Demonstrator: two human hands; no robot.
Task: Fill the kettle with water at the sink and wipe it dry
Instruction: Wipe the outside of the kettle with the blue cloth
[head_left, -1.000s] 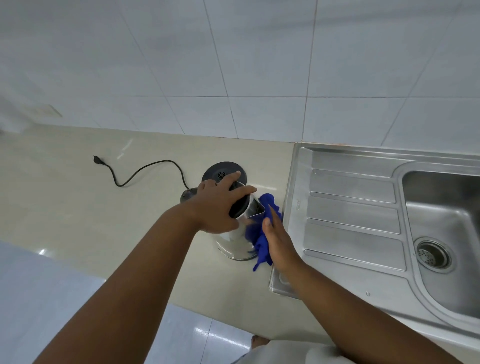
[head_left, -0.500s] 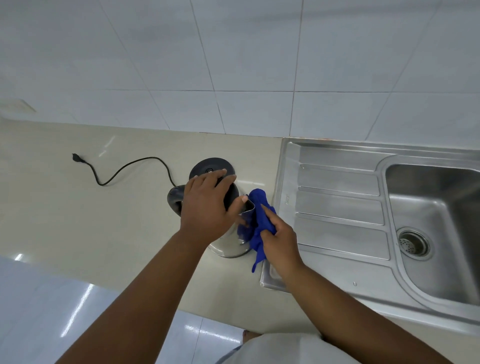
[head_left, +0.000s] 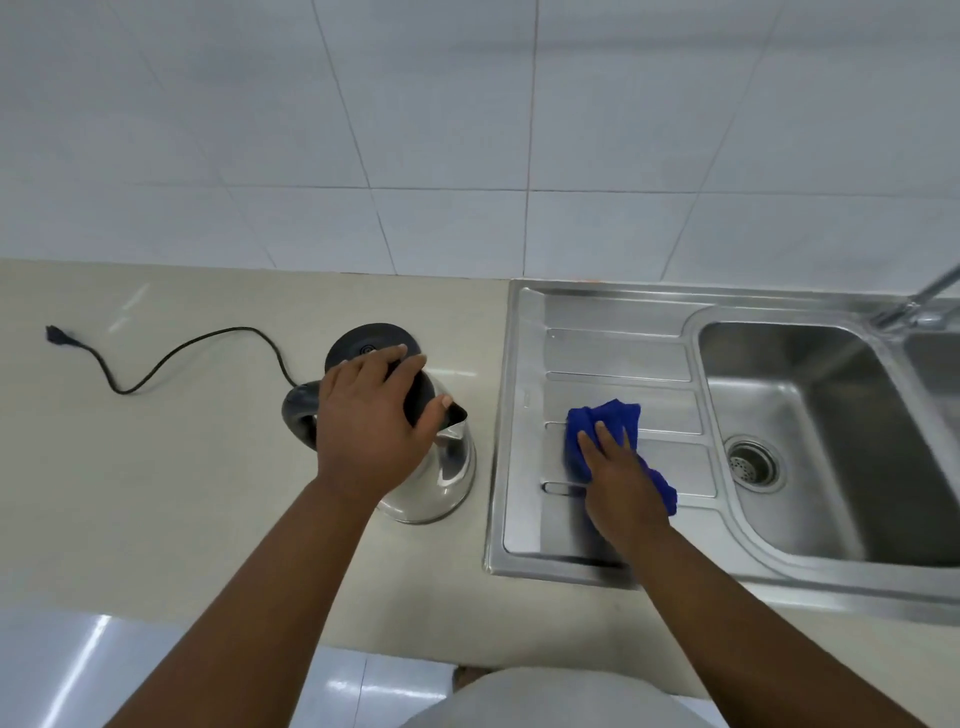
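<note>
A steel kettle (head_left: 447, 467) with a black lid and black handle stands on the beige counter, left of the sink. My left hand (head_left: 371, 423) lies over its lid, fingers wrapped around the top. My right hand (head_left: 621, 480) rests palm down on a crumpled blue cloth (head_left: 605, 421), which lies on the ribbed steel drainboard (head_left: 618, 358). The cloth is apart from the kettle. Behind the kettle sits its round black base (head_left: 371, 338).
A black cord with a plug (head_left: 54, 335) runs left from the base across the counter (head_left: 156, 467). The sink basin (head_left: 810, 415) with its drain (head_left: 753, 462) lies right of the drainboard. A tap (head_left: 919, 296) juts in at the far right. White tiles cover the wall behind.
My right hand has carried the blue cloth away from the kettle's side, rightward onto the drainboard. My left hand has stayed on the kettle's lid.
</note>
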